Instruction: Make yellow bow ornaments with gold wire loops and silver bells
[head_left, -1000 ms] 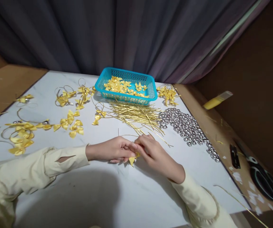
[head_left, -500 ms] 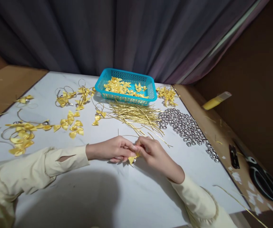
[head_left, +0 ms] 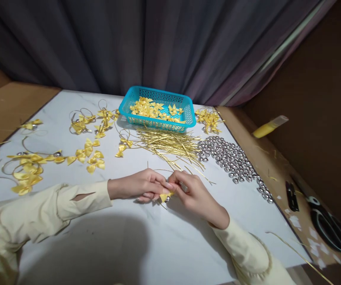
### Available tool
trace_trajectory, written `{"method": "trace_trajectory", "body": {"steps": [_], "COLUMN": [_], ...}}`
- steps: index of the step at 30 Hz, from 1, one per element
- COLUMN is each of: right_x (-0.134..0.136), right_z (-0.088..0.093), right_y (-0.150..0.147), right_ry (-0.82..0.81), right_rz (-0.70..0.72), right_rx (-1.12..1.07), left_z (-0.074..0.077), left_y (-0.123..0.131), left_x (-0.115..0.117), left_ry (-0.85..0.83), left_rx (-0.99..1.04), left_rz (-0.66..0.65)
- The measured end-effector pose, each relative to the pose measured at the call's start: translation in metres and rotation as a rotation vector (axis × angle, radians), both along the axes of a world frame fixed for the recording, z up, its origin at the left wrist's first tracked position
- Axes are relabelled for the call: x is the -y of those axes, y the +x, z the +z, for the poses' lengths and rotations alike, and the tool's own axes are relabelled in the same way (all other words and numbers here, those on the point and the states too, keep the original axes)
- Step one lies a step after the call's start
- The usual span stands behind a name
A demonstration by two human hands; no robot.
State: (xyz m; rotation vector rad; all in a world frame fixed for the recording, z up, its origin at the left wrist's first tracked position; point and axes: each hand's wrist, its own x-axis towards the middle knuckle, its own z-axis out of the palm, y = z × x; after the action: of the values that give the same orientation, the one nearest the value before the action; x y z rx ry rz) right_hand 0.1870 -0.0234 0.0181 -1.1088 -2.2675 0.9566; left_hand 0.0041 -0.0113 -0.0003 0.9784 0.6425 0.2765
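Left hand (head_left: 151, 185) and right hand (head_left: 192, 192) meet, fingertips (head_left: 167, 185) pinched
Sleeved forearms (head_left: 83, 204) angle inward from the near edge of the tabletop (head_left: 173, 249).

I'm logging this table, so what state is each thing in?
Yellow bow: held, partly hidden
Left hand: pinching bow
Right hand: fingers closed at bow
Blue basket: upright, partly filled
Gold wires: loosely piled
Silver beads: loose, spread out
Scissors: lying down, blades unclear
Curtain: hanging in folds

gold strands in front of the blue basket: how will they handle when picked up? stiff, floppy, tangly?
The gold strands are probably bendable but fairly stiff: most lie nearly straight, a few gently curved. Each is likely very light, being so thin. Lifting one may drag its neighbours, since they cross and overlap.
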Motion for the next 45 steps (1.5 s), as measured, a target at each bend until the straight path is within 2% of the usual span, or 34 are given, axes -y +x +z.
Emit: {"method": "trace_trajectory", "body": {"steps": [4, 10, 18, 28, 32, 38, 43, 45], "right_x": [-0.002, -0.007, -0.005, -0.005, -0.002, -0.002, -0.007, -0.008], "right_z": [0.003, 0.008, 0.017, 0.016, 0.014, 0.012, 0.011, 0.009], "right_y": [0.004, 0.014, 0.013, 0.016, 0.015, 0.019, 0.019, 0.015], "right_ry": [-0.052, -0.294, -0.387, -0.376, -0.345, -0.241, -0.063, -0.065], "right_rz": [-0.016, -0.01, 0.035, 0.01, -0.003, 0.027, -0.099, -0.09], "right_rx": [-0.017, -0.028, -0.048, -0.048, -0.018, 0.034, -0.089, -0.101], "left_z": [0.001, 0.0, 0.0, 0.001, 0.002, 0.002, 0.003, 0.004], "left_y": [0.0, -0.002, -0.002, -0.002, -0.001, 0.0, 0.001, 0.002], "left_x": [-0.002, -0.006, -0.005, -0.005, -0.003, 0.002, 0.005, 0.005], "left_ry": [-0.043, -0.128, -0.125, -0.147, -0.048, 0.117, 0.208, 0.227], "left_rx": [0.022, 0.065, 0.072, 0.087, 0.037, -0.023, -0.074, -0.092], "left_rz": [0.06, 0.188, 0.179, 0.189, 0.23, 0.194, 0.137, 0.11]}}
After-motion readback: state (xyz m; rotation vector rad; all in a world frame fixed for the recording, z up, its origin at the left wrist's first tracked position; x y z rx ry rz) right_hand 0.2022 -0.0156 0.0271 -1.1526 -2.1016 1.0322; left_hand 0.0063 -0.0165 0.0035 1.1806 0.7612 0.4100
